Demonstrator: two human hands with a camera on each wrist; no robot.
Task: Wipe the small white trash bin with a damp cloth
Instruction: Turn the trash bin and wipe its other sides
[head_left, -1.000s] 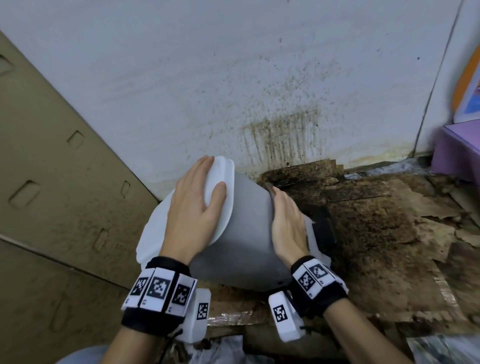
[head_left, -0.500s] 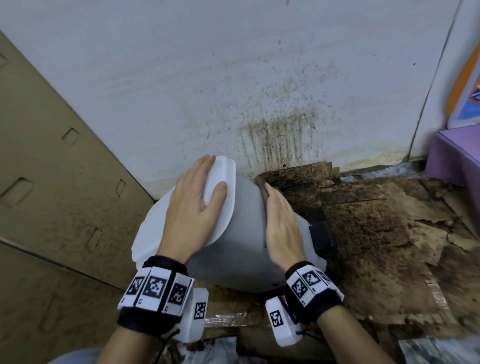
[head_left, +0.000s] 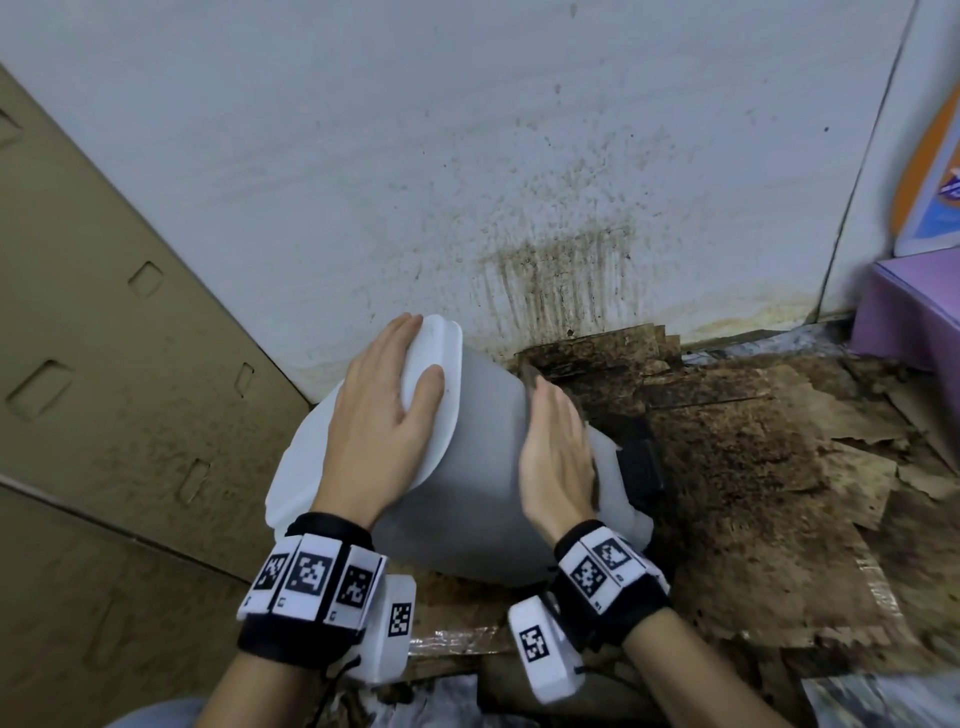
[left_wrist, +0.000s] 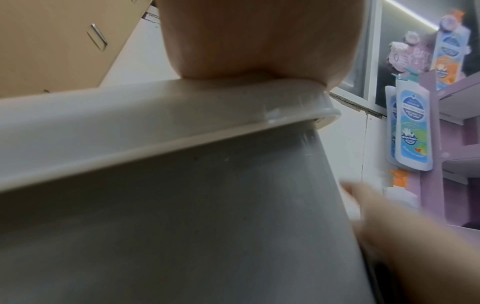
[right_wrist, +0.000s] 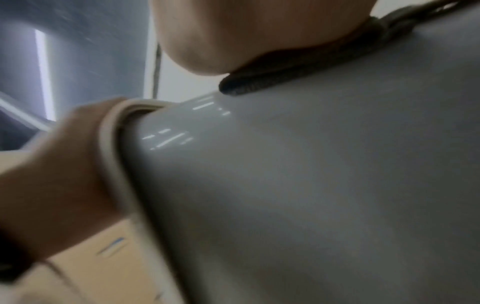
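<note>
Hands first, nearest the viewer. Left hand lies spread over the lid of the bin, fingers nearly straight, thumb across the lid's edge, pressing to steady it. Right hand lies flat on the bin's grey side, fingers straight, pressing a dark cloth against it; only the cloth's edge shows past the palm. Bin itself lies tipped between both palms, lid end under the left hand and base beyond the right wrist, on stained cardboard.

Step in hand, by judgement: wiping the side wall. Next move likely calls for sliding the cloth along the wall under steady pressure while the left hand keeps the bin from rolling, then turning it for an unwiped face.

Beyond the fingertips: spattered wall. Left of the lid: cardboard panel. Far right: purple shelf.
</note>
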